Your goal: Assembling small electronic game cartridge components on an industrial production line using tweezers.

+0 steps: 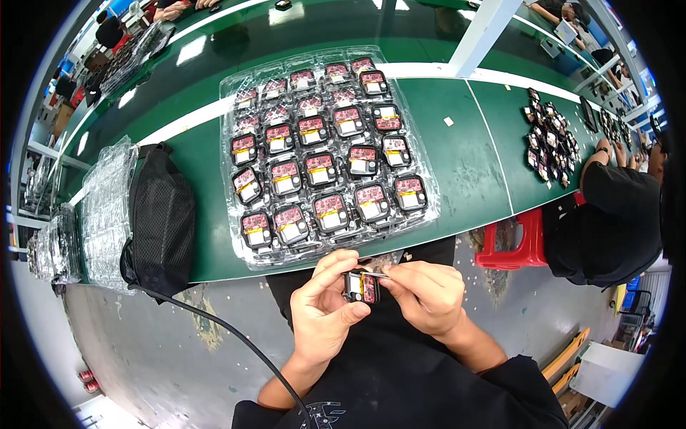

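In front of my body, my left hand is closed round the edges of a small black device housing. Inside that housing show a red circuit board, a white part and a bit of yellow tape. My right hand pinches a thin metal tool, perhaps tweezers, whose tip reaches the housing's upper edge. Just beyond both hands lies a clear plastic tray on the green workbench. Rows of similar black housings with red boards sit in its pockets.
A black mesh bag stands left of the tray, beside stacked clear trays. A black cable crosses at lower left. To the right are a pile of devices, a red stool and a co-worker in black.
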The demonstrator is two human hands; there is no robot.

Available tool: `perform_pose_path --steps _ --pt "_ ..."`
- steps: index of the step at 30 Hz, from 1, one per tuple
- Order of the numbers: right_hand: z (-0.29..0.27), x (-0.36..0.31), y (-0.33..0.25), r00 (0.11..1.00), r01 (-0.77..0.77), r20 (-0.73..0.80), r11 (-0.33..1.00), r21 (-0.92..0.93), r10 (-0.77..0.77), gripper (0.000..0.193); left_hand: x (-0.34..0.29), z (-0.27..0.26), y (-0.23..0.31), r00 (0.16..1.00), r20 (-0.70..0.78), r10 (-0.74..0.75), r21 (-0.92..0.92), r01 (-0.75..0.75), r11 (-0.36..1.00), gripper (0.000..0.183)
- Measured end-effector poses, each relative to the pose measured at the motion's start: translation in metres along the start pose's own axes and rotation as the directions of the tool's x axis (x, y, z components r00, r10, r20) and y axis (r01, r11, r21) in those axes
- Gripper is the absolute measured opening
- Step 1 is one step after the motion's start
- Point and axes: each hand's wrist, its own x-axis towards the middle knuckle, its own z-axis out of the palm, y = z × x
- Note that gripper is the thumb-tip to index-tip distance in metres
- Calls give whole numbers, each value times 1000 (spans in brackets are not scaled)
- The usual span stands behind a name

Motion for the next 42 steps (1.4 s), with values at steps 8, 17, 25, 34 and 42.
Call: perform_pose_path --steps 8,17,25,34,42 --pt "1 -1 0 997 71 -7 991 -115 -73 22 -1 4 2 999 -42 6 21 -6 1000 63" --pt "-22 18 5 987 -95 141 988 125 77 20 -4 7 11 982 36 187 250 -190 949 57" --pt "-20 29 -30 969 -82 245 965 251 19 38 3 13 14 717 410 563 737 -624 258 62" --pt "-12 153 27 984 175 27 932 -319 -176 19 -4 6 14 726 415 549 792 -585 174 85" --pt "19 231 75 922 263 387 771 -580 -23 14 -5 18 21 786 383 486 800 -545 252 65"
